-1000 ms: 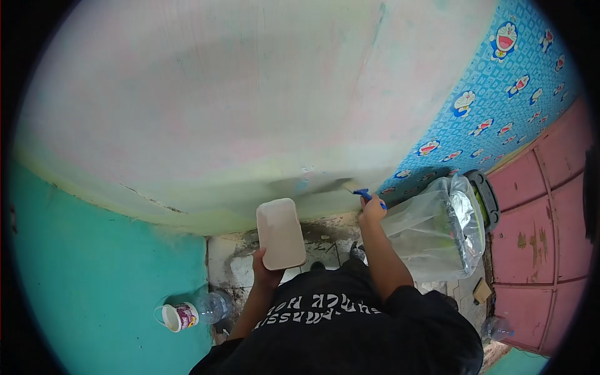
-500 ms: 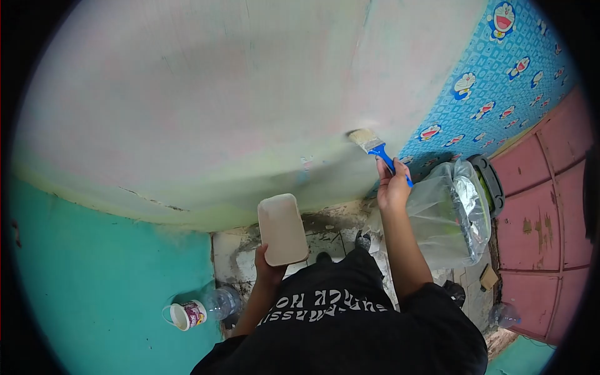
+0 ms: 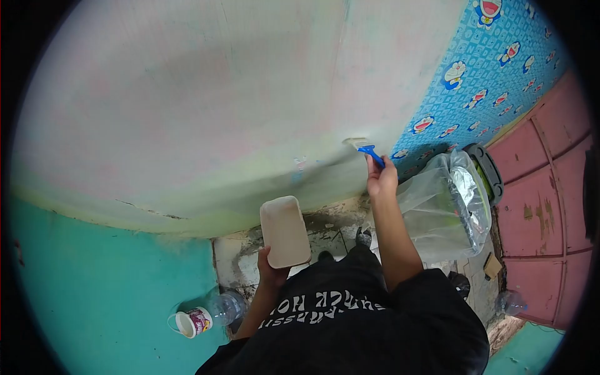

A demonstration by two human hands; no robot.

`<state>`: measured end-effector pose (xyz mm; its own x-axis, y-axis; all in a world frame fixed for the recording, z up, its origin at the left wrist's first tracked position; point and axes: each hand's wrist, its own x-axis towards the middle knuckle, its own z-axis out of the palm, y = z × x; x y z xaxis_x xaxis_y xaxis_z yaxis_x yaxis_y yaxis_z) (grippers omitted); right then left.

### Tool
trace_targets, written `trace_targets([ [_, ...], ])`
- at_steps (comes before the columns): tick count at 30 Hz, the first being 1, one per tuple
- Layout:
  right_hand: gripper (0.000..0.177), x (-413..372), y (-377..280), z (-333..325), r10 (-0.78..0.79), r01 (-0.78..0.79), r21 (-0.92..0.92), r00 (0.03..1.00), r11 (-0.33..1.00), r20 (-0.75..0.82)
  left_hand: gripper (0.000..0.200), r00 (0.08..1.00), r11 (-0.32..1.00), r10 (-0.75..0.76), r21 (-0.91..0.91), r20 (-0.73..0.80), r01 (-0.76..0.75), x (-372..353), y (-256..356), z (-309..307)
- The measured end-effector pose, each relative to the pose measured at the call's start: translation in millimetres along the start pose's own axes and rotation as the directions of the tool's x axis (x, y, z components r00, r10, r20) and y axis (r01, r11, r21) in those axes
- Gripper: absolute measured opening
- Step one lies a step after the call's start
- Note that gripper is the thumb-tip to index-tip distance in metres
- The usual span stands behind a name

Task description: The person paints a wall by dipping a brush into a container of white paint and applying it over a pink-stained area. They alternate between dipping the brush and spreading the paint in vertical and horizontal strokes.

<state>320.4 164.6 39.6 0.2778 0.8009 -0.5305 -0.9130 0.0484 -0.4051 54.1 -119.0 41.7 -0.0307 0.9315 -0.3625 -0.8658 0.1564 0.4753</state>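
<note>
Black shirt [image 3: 331,306]: dark fabric with white lettering, nearest the camera and well back from the pale plastered wall [image 3: 187,106].
Left hand [image 3: 270,270]: fingers closed round the near end of the cream rectangular plastic tray [image 3: 285,230].
Tray: held tilted up, short of the wall and apart from it.
Right hand [image 3: 381,180]: fingers wrapped shut on the handle of the blue-handled flat paintbrush [image 3: 367,150], with the arm stretched toward the wall.
Paintbrush: bristles laid against the wall on its lower greenish band.
Clear plastic bottle [image 3: 224,306]: lies on the floor below the wall, with a white printed cup [image 3: 190,323] just beside it.
Clear plastic bag [image 3: 447,212]: lines a dark bin at the foot of the wall, just beside the right forearm.
Blue cartoon-print covering [image 3: 487,81]: adjoins the wall on the brush side.
Pink panelled door [image 3: 544,181]: beyond the bag, farthest from the wall.
</note>
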Motion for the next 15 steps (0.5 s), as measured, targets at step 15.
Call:
trace_targets([
  [15, 0.026, 3.1, 28.3, 7.5, 0.018, -0.017, 0.026, 0.999, 1.0, -0.044, 0.061, 0.999, 1.0, -0.013, 0.002, 0.052, 0.013, 17.5, -2.5, -8.6],
])
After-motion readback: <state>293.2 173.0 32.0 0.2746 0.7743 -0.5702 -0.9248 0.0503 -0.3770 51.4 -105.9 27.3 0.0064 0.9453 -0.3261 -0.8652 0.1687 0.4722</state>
